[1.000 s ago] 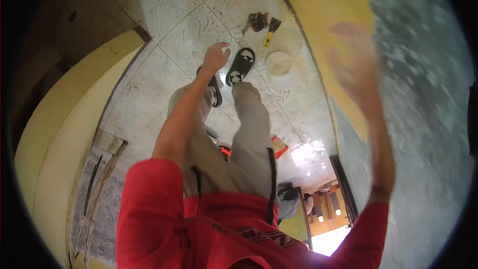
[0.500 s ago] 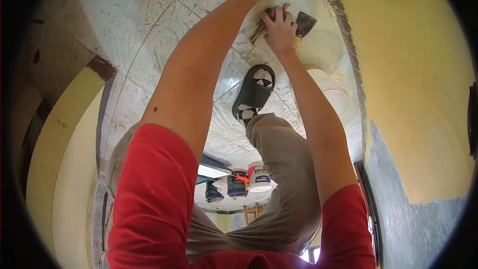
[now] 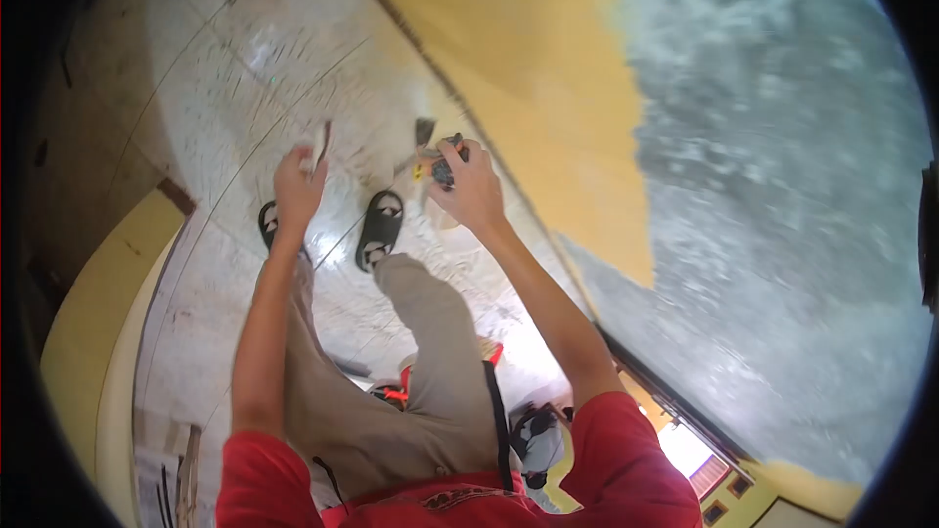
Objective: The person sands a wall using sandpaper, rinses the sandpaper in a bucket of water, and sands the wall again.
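My left hand is raised over the tiled floor, fingers closed on a thin flat tool that shows edge-on; its exact kind is unclear. Nearer the wall, my right hand grips a dark grey-black object with orange bits, blurred and partly covered by the fingers. Just beyond that hand shows a scraper with a dark blade and a bit of yellow below it. I cannot tell whether the scraper is held or lies on the floor.
A yellow wall with a large grey patch runs along the right. My feet in black sandals stand on the tiled floor. A curved yellow wall edge is at left. Wooden sticks are at lower left.
I have straightened up, and both hands have come off the floor area and closer to my body. My right hand has lifted the dark object. The view has swung toward the grey wall patch.
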`<state>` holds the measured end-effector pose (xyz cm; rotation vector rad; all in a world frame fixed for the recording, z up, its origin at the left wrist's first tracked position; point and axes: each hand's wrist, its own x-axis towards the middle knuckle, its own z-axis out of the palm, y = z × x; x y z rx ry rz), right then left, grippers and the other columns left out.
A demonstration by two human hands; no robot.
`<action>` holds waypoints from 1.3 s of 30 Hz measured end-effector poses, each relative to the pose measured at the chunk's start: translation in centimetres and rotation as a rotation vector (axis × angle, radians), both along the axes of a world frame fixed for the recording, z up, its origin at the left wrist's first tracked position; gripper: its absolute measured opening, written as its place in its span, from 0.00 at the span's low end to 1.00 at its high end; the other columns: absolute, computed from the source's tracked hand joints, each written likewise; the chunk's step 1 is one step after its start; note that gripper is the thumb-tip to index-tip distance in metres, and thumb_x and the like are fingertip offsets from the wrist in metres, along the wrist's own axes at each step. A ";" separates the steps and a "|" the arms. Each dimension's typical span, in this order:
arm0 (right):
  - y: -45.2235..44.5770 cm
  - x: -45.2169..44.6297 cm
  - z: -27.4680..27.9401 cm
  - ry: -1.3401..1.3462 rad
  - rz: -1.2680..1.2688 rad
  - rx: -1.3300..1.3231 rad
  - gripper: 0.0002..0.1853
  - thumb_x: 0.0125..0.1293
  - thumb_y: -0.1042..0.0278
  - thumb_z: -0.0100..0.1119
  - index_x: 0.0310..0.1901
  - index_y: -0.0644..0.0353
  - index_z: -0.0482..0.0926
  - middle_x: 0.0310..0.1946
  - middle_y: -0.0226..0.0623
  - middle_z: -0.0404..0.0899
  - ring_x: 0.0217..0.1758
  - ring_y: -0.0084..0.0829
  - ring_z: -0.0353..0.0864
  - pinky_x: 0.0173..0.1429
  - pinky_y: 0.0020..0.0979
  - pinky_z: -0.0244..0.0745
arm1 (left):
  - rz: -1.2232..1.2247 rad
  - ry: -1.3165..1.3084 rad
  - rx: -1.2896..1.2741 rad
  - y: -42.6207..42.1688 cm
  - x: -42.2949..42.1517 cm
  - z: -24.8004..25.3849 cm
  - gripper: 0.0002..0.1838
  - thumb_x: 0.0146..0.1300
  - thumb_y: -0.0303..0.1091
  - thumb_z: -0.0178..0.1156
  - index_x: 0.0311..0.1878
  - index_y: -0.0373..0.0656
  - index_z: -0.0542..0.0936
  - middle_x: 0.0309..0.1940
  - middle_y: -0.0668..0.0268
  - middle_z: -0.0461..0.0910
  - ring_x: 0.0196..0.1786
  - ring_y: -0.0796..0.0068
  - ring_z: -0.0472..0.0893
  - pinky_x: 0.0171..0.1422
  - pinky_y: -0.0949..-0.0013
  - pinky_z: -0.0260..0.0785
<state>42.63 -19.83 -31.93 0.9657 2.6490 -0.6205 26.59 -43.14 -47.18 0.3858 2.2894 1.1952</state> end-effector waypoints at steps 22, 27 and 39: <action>17.1 -16.3 31.0 -0.064 0.920 1.486 0.33 0.62 0.43 0.68 0.64 0.54 0.78 0.63 0.41 0.73 0.73 0.42 0.67 0.74 0.42 0.65 | 0.192 -0.315 0.133 -2.8 15.0 2.7 0.15 0.62 0.31 0.70 0.49 0.35 0.80 0.40 0.58 0.82 0.31 0.67 0.79 0.39 0.64 0.73; 18.4 -12.5 10.5 -0.142 1.276 0.909 0.09 0.62 0.66 0.60 0.43 0.56 0.80 0.52 0.37 0.76 0.68 0.42 0.72 0.68 0.41 0.71 | 0.204 -0.319 0.077 -2.7 15.6 2.5 0.15 0.62 0.32 0.69 0.49 0.35 0.81 0.39 0.58 0.82 0.31 0.66 0.78 0.40 0.64 0.73; 14.7 -11.6 31.9 -0.216 1.159 0.928 0.12 0.62 0.68 0.65 0.47 0.54 0.81 0.56 0.34 0.79 0.69 0.40 0.73 0.67 0.39 0.76 | 0.176 -0.312 0.134 -0.2 15.0 3.2 0.14 0.61 0.30 0.69 0.48 0.37 0.82 0.34 0.61 0.80 0.30 0.67 0.76 0.38 0.64 0.71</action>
